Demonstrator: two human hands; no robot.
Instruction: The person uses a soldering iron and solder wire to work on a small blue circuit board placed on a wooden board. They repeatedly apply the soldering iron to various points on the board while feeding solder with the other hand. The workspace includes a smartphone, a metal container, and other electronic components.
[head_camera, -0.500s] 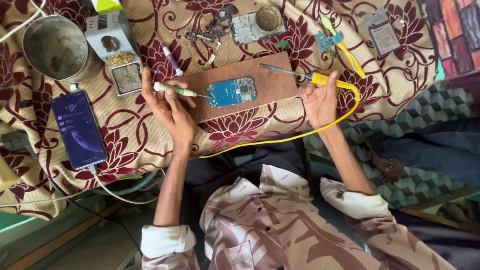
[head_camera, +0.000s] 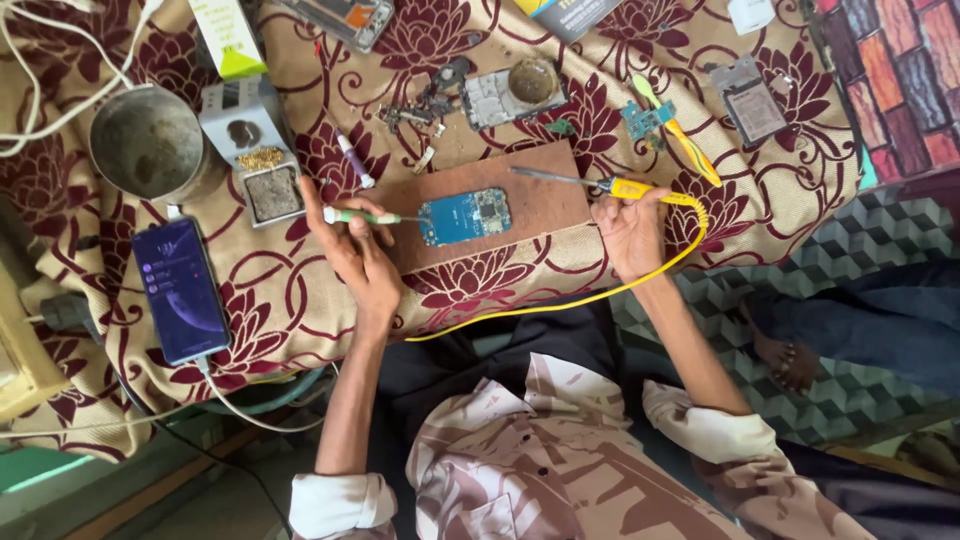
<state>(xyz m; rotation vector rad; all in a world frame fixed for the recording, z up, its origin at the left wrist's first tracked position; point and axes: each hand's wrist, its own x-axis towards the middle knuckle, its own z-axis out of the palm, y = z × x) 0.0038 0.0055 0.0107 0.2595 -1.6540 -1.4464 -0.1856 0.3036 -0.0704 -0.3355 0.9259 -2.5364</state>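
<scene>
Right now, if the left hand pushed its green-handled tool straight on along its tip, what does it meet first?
Likely the blue circuit board on the wooden board. The left hand aims the green-handled tool at its near edge; whether the tip already touches is unclear.

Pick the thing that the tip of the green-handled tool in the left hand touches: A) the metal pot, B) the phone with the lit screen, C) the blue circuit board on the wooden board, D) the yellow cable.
C: the left hand holds the green-handled tool with its tip at the left edge of the blue circuit board, which lies on the wooden board.
</scene>
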